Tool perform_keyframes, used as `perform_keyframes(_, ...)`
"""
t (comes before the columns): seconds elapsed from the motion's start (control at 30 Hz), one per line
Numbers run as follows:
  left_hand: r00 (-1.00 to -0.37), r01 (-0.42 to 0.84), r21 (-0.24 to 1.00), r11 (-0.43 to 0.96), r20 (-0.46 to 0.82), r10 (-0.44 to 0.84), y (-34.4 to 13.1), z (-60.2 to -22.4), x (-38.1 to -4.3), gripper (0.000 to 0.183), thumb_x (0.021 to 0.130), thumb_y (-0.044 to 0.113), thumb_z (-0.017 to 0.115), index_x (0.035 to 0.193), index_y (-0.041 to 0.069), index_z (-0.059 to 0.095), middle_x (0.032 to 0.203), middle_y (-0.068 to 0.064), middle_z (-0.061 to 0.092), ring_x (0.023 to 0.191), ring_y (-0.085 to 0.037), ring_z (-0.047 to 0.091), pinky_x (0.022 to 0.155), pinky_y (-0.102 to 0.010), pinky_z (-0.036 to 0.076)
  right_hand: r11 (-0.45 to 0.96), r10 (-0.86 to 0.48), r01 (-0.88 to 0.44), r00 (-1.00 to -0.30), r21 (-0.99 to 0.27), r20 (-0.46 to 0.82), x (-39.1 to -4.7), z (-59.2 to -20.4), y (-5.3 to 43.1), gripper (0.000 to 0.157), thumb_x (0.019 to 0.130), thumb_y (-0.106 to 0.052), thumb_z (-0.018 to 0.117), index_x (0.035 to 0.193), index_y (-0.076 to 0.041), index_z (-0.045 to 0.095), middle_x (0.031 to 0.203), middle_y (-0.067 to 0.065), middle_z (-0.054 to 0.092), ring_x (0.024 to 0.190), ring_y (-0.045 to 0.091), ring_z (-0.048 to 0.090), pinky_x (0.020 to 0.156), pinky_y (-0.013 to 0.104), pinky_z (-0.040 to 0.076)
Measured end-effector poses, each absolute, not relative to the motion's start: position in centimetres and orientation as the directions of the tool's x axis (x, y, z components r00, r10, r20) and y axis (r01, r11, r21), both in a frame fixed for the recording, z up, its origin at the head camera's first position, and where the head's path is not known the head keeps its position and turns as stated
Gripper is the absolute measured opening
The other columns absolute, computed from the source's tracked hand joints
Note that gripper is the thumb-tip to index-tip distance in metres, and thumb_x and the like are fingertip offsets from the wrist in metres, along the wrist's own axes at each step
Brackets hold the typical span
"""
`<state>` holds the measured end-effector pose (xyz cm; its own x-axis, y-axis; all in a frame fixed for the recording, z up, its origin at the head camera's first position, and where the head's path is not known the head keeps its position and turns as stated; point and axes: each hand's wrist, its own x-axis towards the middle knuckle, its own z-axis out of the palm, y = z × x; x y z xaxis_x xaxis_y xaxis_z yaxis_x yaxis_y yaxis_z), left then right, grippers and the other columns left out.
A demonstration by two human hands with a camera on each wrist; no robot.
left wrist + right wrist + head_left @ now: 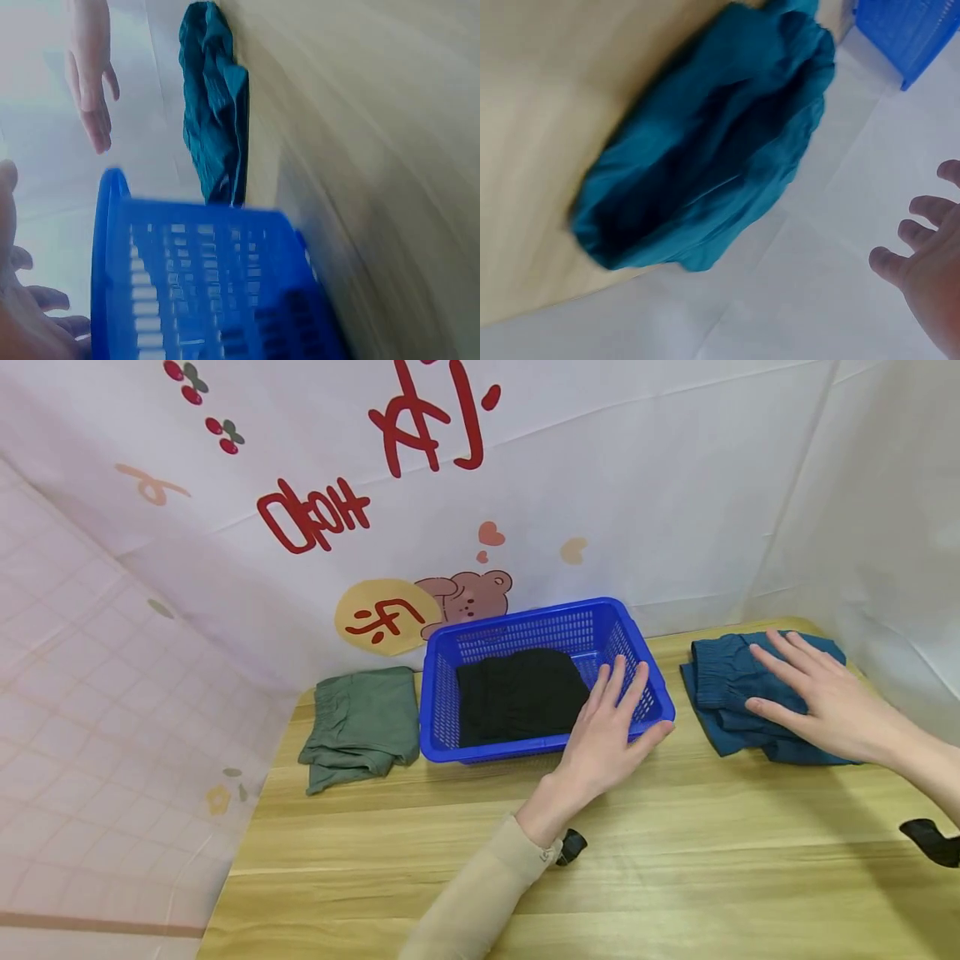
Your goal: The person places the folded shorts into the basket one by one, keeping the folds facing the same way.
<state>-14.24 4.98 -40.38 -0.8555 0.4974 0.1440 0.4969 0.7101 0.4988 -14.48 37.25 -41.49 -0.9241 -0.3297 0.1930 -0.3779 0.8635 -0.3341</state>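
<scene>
A blue plastic basket (438, 693) with perforated walls stands at the back of the table, and a folded black garment (517, 693) lies inside it. My left hand (607, 735) hovers over the basket's front right corner, fingers spread and holding nothing. To the right, a folded teal-blue garment (723, 672) with a gathered waistband rests on the table. Above it is my right hand (832, 702), fingers extended and apart from the cloth in the right wrist view. The teal garment (705, 150) looks loosely bunched there.
A folded grey-green garment (367, 722) with an elastic waistband lies just left of the basket. White printed sheeting (675, 485) hangs behind the wooden table (675, 877) and along its left side. Dark straps show near both wrists.
</scene>
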Motion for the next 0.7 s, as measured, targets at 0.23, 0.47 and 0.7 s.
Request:
perform_keyframes(0.23,-0.808,0.568,0.481,0.668,0.169,0.564,8.4,-40.4,-13.7,0.075,0.11,0.057,0.042,0.17,0.034,0.004,0.181,0.001,0.002,0.169,-0.024,0.005,0.134,-0.047,0.029,0.884,-0.273,-0.316,-0.947,-0.343,0.169,-13.7,-42.5,39.6,0.085,0.103,-0.032,0.067,0.169,-0.008,0.019,0.177,0.026,0.004,0.166,0.041,-0.009,0.132,0.066,-0.006)
perform_keyframes(0.47,-0.72,0.682,0.332,0.652,0.147,0.678,11.0,-41.0,-13.0,0.074,0.111,0.057,0.038,0.17,0.031,0.003,0.181,-0.001,0.002,0.169,-0.02,0.005,0.135,-0.031,0.021,0.904,-0.218,-0.251,-0.967,-0.345,0.131,-13.2,-43.3,41.7,0.084,0.106,-0.033,0.062,0.17,-0.007,0.013,0.177,0.023,-0.005,0.164,0.047,-0.012,0.129,0.073,-0.004)
perform_keyframes(0.7,-0.639,0.767,0.035,0.641,0.145,0.756,12.4,-42.2,-12.6,0.072,0.11,0.06,0.037,0.171,0.029,0.013,0.18,-0.003,0.015,0.168,-0.02,0.017,0.134,-0.024,0.022,0.914,-0.184,-0.205,-0.979,-0.351,0.093,-13.2,-44.4,43.5,0.084,0.107,-0.034,0.06,0.169,-0.003,0.012,0.174,0.031,-0.005,0.162,0.053,-0.012,0.127,0.075,-0.005)
